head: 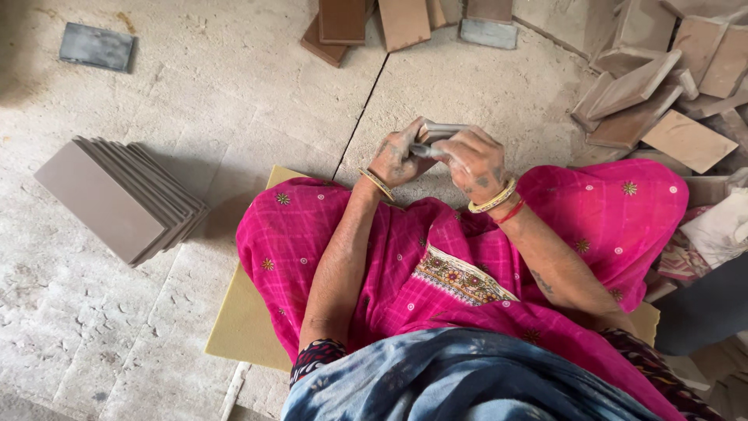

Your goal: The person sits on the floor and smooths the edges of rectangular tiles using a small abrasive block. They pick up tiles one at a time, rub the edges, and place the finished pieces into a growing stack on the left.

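Note:
Both my hands meet above my knees, over pink cloth. My left hand (399, 158) grips a small grey-brown clay tile (441, 131) by its near edge. My right hand (473, 160) is closed over the same tile from the right, and a thin grey tool (421, 150) shows between the two hands. Clay dust covers both hands. Gold bangles sit on both wrists, with a red one on the right. Most of the tile is hidden by my fingers.
A leaning stack of grey-brown tiles (117, 196) lies on the concrete floor to my left. Loose tiles (654, 101) are heaped at the right and more (389, 22) lie ahead. I sit on a yellow mat (243, 316). A dark tile (97, 47) lies far left.

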Available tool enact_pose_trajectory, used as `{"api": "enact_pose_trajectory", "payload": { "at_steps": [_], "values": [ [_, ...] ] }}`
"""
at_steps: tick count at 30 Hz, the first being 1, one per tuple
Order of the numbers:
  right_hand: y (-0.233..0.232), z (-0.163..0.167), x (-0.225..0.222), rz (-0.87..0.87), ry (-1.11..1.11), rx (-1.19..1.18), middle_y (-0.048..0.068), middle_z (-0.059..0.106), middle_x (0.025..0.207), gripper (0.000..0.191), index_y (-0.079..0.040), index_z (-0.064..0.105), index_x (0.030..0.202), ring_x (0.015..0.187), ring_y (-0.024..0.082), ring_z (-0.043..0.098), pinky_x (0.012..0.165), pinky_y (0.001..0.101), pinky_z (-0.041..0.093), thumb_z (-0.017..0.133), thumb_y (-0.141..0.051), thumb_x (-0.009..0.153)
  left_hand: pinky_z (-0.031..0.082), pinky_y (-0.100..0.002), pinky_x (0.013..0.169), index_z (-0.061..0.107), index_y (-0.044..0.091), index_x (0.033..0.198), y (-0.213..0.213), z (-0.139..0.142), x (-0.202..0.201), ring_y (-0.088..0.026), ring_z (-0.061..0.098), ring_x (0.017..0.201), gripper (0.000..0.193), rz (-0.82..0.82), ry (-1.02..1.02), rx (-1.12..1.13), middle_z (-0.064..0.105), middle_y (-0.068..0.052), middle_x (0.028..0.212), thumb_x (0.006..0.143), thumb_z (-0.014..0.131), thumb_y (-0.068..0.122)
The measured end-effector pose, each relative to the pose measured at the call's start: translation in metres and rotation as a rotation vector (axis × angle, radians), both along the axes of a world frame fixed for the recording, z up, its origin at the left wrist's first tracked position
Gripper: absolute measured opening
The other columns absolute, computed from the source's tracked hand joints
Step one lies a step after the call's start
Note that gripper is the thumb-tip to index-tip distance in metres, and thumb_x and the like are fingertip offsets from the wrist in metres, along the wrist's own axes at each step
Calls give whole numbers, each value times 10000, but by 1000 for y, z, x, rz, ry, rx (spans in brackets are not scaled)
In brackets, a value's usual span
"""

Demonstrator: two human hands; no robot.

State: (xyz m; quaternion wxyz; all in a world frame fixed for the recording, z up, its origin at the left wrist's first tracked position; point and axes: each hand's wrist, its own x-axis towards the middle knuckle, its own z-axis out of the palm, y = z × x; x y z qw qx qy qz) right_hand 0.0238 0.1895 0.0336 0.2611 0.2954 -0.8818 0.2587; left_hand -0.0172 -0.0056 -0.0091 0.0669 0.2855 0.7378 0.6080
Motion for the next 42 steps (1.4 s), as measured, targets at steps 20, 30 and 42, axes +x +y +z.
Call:
{"api": "enact_pose_trajectory", "payload": {
  "at_steps": [20, 30, 42],
  "values": [
    [-5, 43, -10, -27, 17, -24, 93, 624, 883, 306, -33, 731, 1002, 841, 297, 602, 722, 418, 509, 653, 114, 745, 573, -327, 772, 635, 93, 1156, -1, 13, 4, -129, 672, 833, 268, 33, -116, 70, 718, -62, 872, 916, 732, 25],
    [-21, 47, 1, -35, 35, 48, 94, 562, 817, 289, -35, 753, 1001, 780, 291, 568, 670, 412, 487, 607, 24, 759, 596, -341, 920, 512, 83, 1342, 18, -21, 2, -174, 719, 1003, 490, -67, 1, 277, 749, -78, 1102, 908, 733, 129],
    [2, 38, 8, -70, -38, 0, 112, 676, 977, 105, -5, 705, 1012, 882, 312, 655, 706, 417, 533, 739, -87, 956, 612, -326, 803, 589, 109, 1179, 27, -25, -8, -190, 781, 904, 400, -78, 131, 66, 769, -60, 976, 823, 743, 10]
  ]
}}
